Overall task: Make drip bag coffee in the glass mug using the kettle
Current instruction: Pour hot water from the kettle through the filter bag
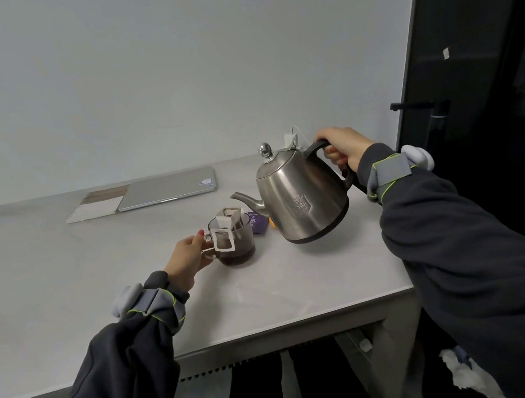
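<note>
Stainless steel, pot-bellied kettle [302, 199] with a black handle and a ball knob on its lid is gripped by the right hand [342, 147], whose fingers curl round the handle. The kettle tilts toward the left hand, its thin spout ending just beside the top of a white paper drip bag [230, 221]. An embossed mark on the kettle's side is too faint to read. The left hand [188, 260], thumbnail painted red, pinches the handle of a clear glass mug [235, 241] standing on a pale grey table [63, 301]. The drip bag hangs open on the mug's rim, and dark coffee fills the bottom of the glass. Between mug and kettle, partly hidden by both, lies a small purple packet [258, 222] with white writing that cannot be made out, beside a bit of something orange [272, 223]. Beyond the left hand, toward the wall, a closed silver laptop [165, 189] bearing a small round sticker lies next to a spiral notebook [99, 205]. Just behind the right hand a white plug [291, 140] sits at the wall. To the right of the right arm stands a black door frame [474, 59]. Both wrists wear grey straps over dark sleeves.
</note>
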The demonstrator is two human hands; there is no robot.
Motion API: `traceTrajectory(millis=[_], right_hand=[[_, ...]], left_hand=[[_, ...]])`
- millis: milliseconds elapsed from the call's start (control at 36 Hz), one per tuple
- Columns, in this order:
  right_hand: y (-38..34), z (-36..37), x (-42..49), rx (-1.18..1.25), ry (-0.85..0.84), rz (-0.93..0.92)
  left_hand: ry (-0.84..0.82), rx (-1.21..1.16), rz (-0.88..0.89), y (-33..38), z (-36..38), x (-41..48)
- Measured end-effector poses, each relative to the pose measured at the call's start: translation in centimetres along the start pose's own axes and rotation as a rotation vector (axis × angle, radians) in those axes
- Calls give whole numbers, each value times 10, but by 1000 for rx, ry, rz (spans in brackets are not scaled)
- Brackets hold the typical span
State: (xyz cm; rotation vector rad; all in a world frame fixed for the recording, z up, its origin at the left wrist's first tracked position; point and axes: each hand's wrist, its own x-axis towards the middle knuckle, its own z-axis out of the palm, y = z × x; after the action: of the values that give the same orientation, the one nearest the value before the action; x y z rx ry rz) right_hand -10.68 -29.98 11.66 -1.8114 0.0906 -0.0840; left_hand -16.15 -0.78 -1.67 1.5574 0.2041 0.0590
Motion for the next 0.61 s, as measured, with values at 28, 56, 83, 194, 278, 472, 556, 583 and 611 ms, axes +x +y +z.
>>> traceTrajectory(millis=[28,56,83,194,278,472,556,583,611], right_hand=[[0,0,0,-2,1,0],[0,1,0,-3,1,0],[0,0,0,-3,2,-1],[0,2,-1,-5,10,1],[1,3,-3,-13,7,3],[2,5,-7,-18,5,5],[2,6,-7,-20,5,5],[2,6,-8,-21,7,4],[2,5,-8,-20,9,3]], left_hand=[[-4,-5,1,-1,0,0],[-9,-11,3,-2,1,-1],[-15,-14,7,-3,1,-1],[-9,-33,18,-9,0,-2],[15,-33,21,-12,-2,-3],[-35,5,-11,-6,-5,-9],[-62,16,-25,-2,-7,-12],[-75,21,-27,-1,-8,-13],[-91,28,-27,1,-8,-14]])
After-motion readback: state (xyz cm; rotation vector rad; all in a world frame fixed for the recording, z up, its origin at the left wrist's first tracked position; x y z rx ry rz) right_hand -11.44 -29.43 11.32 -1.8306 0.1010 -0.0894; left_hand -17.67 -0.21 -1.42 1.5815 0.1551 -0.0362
